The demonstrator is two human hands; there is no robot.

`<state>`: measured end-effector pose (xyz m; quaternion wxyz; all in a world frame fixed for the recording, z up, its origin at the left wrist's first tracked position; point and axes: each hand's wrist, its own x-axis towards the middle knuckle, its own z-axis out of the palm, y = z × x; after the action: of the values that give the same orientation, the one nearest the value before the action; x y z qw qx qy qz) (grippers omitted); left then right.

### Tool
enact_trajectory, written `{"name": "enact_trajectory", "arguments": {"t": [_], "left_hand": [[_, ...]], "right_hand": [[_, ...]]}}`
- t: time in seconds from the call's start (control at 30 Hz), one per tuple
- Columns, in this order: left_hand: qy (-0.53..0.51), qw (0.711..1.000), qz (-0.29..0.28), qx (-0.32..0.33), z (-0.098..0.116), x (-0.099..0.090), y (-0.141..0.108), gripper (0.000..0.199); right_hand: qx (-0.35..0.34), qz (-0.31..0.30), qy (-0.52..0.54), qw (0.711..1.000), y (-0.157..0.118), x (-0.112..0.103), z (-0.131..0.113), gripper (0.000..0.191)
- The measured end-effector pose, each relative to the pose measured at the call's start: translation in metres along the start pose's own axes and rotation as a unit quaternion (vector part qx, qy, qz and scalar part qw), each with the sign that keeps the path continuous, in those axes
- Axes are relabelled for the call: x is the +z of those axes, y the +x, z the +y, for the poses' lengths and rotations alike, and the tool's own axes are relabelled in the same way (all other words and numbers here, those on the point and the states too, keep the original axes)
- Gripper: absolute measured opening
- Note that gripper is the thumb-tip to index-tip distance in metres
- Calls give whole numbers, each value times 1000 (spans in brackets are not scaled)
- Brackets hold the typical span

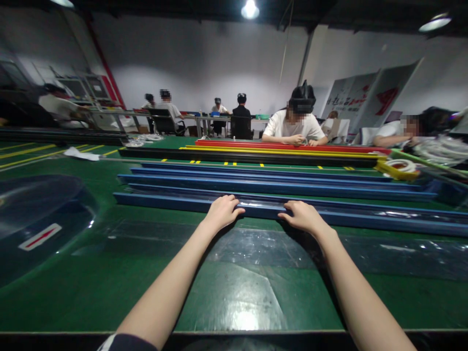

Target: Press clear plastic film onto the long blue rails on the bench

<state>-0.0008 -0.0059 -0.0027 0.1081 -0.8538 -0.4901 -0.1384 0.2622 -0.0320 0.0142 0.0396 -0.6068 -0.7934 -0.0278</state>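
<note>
A long blue channel-shaped rail (261, 211) lies across the table in front of me, with shiny clear film showing inside it. My left hand (221, 214) grips it left of centre, fingers over the top and thumb on the near side. A short stretch to the right, my right hand (304, 217) holds the same rail in a similar way. Behind it rest more blue rails (278, 185), parallel to it. A flat strip of clear plastic film (252, 246) stretches over the green table (146, 292) between the rail and me, partly hidden by my forearms.
Rolled clear sheet (54, 200) with a red-arrow label occupies the left. Farther back are black (256, 157), yellow (292, 152) and red rails (256, 145). A yellow tray (397, 170) holds white coils at right. A co-worker (296, 124) sits across the table.
</note>
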Motion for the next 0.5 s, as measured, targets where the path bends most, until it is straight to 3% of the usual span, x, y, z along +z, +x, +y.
{"name": "enact_trajectory", "arguments": {"t": [0.23,0.5], "left_hand": [[14,1000,-3,-14,5,0,1,31],[11,999,-16,-28,4,2,3,34]], "right_hand": [[-77,44,19,996,8,8,-36,27],[-58,56,-8,997,11,13,-47,19]]}}
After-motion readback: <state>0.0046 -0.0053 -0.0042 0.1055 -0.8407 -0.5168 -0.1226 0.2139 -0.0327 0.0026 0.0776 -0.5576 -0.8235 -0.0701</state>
